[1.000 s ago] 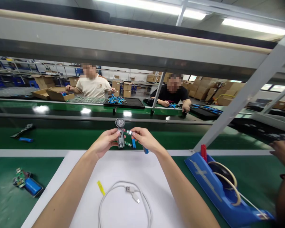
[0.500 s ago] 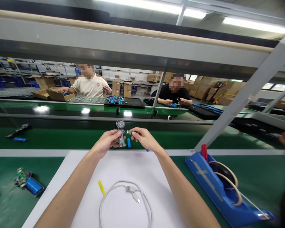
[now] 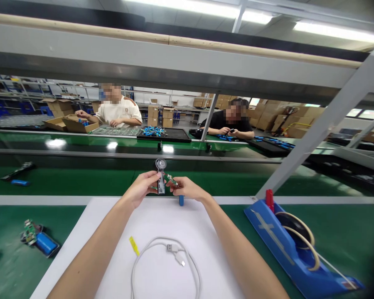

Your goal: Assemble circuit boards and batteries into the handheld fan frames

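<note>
My left hand (image 3: 142, 187) grips a grey device housing (image 3: 161, 182) with a round head at its top, held upright. Close to its right side, my right hand (image 3: 184, 187) pinches a small green circuit board (image 3: 172, 179). A blue battery cell (image 3: 181, 200) hangs below my right hand; thin wires show near the board. Under my forearms lies a white sheet (image 3: 162, 224) with a coiled white USB cable (image 3: 173, 248) and a yellow tag (image 3: 134, 246) on it.
At the right stands a blue tape dispenser (image 3: 277, 245) with red-handled items. An opened device with battery (image 3: 45, 243) lies at the left; another blue cell (image 3: 20, 182) lies farther back. A slanted metal post (image 3: 318, 124) rises at the right. Two people work across the bench.
The board has tilted and my right hand has dropped slightly. The blue cell has moved right and down, below my right hand. A person's hand at the right edge has left view.
</note>
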A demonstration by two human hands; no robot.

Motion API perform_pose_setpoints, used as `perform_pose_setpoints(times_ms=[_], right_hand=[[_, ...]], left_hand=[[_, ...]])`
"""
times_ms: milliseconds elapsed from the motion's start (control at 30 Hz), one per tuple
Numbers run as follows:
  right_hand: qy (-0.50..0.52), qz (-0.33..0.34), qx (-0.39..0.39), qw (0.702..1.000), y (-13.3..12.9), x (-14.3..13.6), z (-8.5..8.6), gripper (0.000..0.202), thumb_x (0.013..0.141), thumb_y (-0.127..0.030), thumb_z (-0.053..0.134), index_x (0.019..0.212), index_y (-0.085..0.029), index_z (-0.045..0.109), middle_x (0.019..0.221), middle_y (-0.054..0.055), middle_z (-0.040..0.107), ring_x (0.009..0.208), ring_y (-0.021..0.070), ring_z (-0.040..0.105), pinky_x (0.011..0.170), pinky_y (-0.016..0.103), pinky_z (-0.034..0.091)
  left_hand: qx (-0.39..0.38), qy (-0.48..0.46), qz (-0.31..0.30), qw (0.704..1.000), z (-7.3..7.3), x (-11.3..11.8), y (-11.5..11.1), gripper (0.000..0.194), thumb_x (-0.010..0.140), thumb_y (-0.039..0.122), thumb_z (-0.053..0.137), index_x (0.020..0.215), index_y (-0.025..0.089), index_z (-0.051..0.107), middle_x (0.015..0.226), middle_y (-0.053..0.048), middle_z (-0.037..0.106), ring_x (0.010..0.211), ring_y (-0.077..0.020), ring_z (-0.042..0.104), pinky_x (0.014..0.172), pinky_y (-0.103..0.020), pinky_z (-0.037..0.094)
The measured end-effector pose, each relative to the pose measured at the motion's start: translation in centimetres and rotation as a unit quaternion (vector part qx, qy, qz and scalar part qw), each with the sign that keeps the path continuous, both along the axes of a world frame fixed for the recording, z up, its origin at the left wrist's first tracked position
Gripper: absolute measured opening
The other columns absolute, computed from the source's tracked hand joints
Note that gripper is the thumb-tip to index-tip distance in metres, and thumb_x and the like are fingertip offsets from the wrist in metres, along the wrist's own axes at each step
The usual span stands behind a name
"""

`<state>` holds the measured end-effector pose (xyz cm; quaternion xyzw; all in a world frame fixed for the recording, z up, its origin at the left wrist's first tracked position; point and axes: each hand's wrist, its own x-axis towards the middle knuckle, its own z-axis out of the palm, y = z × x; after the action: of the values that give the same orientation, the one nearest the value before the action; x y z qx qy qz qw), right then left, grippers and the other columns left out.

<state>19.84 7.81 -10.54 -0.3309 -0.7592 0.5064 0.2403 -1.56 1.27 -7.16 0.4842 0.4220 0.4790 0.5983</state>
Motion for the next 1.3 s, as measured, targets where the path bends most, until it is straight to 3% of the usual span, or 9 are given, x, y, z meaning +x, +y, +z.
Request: perform_pose_setpoints(times_ms=[233, 367, 467, 667, 767, 867, 1033, 1200, 1300], right_hand=[[-0.151, 0.036, 0.018, 0.988, 0.4, 1.7, 0.8, 0.017, 0.065, -0.024, 0.072, 0.079, -0.014, 0.071, 0.074, 0.002, 0.067, 0.066, 0.0136, 0.055, 0.061, 0.024, 0.041], [-0.183, 0.028, 0.038, 0.982, 0.7, 2.6, 1.2, 0.015, 0.067, -0.023, 0.072, 0.079, -0.016, 0.072, 0.072, 0.001, 0.067, 0.066, 0.0138, 0.054, 0.061, 0.024, 0.039], [-0.176, -0.018, 0.062, 0.982, 1.1, 3.1, 1.1, 0.019, 0.071, -0.027, 0.07, 0.085, -0.015, 0.072, 0.073, 0.002, 0.066, 0.067, 0.0145, 0.054, 0.062, 0.025, 0.04], [-0.147, -0.169, 0.132, 0.965, 2.2, 3.3, -0.1, 0.027, 0.074, -0.023, 0.069, 0.099, -0.016, 0.067, 0.091, 0.005, 0.067, 0.08, 0.0161, 0.059, 0.072, 0.025, 0.045], [-0.145, -0.22, 0.165, 0.95, 2.4, 2.8, -1.1, 0.026, 0.074, -0.019, 0.069, 0.099, -0.019, 0.064, 0.089, 0.003, 0.066, 0.079, 0.0159, 0.059, 0.072, 0.026, 0.044], [-0.148, -0.226, 0.178, 0.946, 2.5, 2.2, -1.8, 0.022, 0.073, -0.015, 0.07, 0.093, -0.02, 0.064, 0.083, 0.001, 0.067, 0.076, 0.0158, 0.06, 0.07, 0.025, 0.044], [-0.154, -0.218, 0.192, 0.944, 2.2, 1.6, -2.0, 0.021, 0.075, -0.012, 0.069, 0.095, -0.021, 0.067, 0.081, 0.0, 0.067, 0.076, 0.0161, 0.062, 0.072, 0.025, 0.045], [-0.162, -0.254, 0.201, 0.932, 2.1, 1.0, -2.6, 0.031, 0.076, -0.009, 0.066, 0.105, -0.019, 0.062, 0.1, 0.005, 0.066, 0.085, 0.0174, 0.061, 0.076, 0.027, 0.044], [-0.163, -0.262, 0.184, 0.933, 2.1, 0.7, -3.5, 0.037, 0.077, -0.011, 0.065, 0.111, -0.02, 0.054, 0.099, 0.004, 0.066, 0.083, 0.0164, 0.061, 0.071, 0.025, 0.044]], left_hand=[[-0.001, 0.013, 0.002, 1.0, 0.3, -0.1, 0.1, 0.045, 0.074, 0.052, 0.077, 0.099, 0.015, 0.071, 0.097, -0.01, 0.072, 0.079, -0.0166, 0.064, 0.067, -0.026, 0.046], [-0.005, 0.024, 0.008, 1.0, 0.3, 0.0, 0.1, 0.046, 0.072, 0.052, 0.078, 0.099, 0.015, 0.072, 0.098, -0.011, 0.072, 0.078, -0.0175, 0.064, 0.065, -0.027, 0.044], [-0.011, 0.028, 0.021, 0.999, -0.2, 0.1, 0.3, 0.047, 0.072, 0.051, 0.078, 0.1, 0.014, 0.072, 0.099, -0.012, 0.073, 0.082, -0.0187, 0.064, 0.066, -0.028, 0.045], [-0.056, 0.018, 0.052, 0.997, -1.7, 0.9, 0.7, 0.037, 0.088, 0.043, 0.066, 0.113, 0.016, 0.064, 0.099, -0.012, 0.071, 0.078, -0.0182, 0.065, 0.061, -0.028, 0.052], [-0.077, 0.014, 0.068, 0.995, -2.8, 1.5, 1.0, 0.027, 0.094, 0.033, 0.057, 0.115, 0.016, 0.059, 0.093, -0.011, 0.07, 0.08, -0.0196, 0.066, 0.062, -0.032, 0.058], [-0.081, 0.018, 0.083, 0.993, -3.8, 1.8, 1.4, 0.02, 0.093, 0.022, 0.057, 0.111, 0.015, 0.058, 0.091, -0.01, 0.068, 0.08, -0.0193, 0.066, 0.062, -0.033, 0.06], [-0.068, 0.035, 0.109, 0.991, -5.0, 1.6, 2.1, 0.03, 0.085, 0.009, 0.061, 0.114, 0.014, 0.058, 0.093, -0.009, 0.067, 0.081, -0.0182, 0.064, 0.057, -0.029, 0.061], [-0.057, 0.054, 0.126, 0.989, -6.1, 1.4, 2.6, 0.019, 0.085, 0.011, 0.06, 0.104, 0.012, 0.059, 0.099, -0.011, 0.068, 0.081, -0.0174, 0.064, 0.052, -0.026, 0.06], [-0.051, 0.07, 0.139, 0.987, -6.8, 1.2, 3.0, 0.019, 0.083, 0.013, 0.064, 0.101, 0.012, 0.061, 0.087, -0.007, 0.065, 0.071, -0.0149, 0.062, 0.055, -0.028, 0.061]])
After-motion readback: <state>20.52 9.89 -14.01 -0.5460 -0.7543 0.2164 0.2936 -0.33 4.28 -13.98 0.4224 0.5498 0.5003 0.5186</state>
